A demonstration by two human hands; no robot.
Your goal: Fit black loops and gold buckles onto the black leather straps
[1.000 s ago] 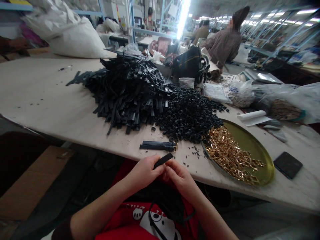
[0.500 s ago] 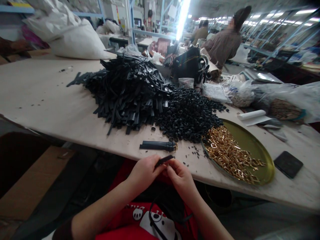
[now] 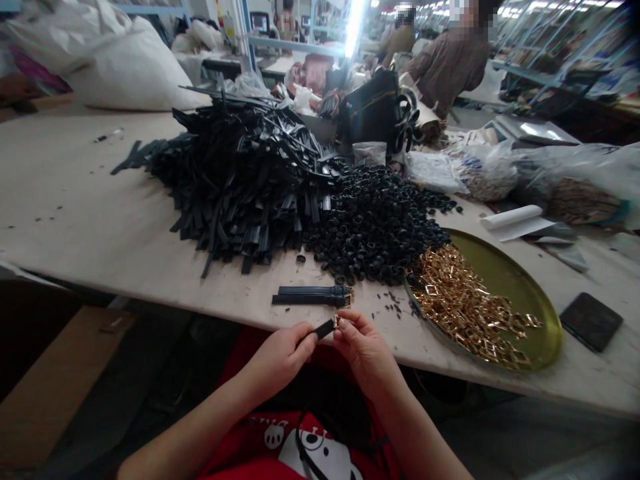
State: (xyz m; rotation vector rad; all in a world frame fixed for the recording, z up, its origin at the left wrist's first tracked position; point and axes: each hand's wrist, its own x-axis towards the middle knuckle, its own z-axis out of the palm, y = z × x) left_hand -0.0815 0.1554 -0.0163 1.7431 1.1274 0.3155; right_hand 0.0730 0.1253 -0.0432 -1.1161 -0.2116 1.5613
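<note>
Between my hands, over the table's front edge, is a black strap [image 3: 324,329] with a small gold buckle [image 3: 337,321] at its end. My left hand [image 3: 283,353] is closed around the strap. The fingers of my right hand [image 3: 361,343] pinch the buckle at the strap's tip. Just beyond them lie black straps [image 3: 310,295] side by side with gold buckles at their right ends. A large heap of loose black straps [image 3: 250,180] rises behind, and a pile of small black loops [image 3: 375,223] adjoins it on the right.
On the right a round olive-gold tray [image 3: 543,307] holds many gold buckles [image 3: 465,300]. A dark flat square object [image 3: 591,321] lies beside it. Farther back are a black bag [image 3: 373,110], plastic bags [image 3: 487,170] and a big white sack [image 3: 130,67]. A person in brown [image 3: 447,67] is beyond.
The gold buckle now shows at the strap's tip, where my fingers hid that end before. My hands have moved slightly apart, and the camera view has shifted a little.
</note>
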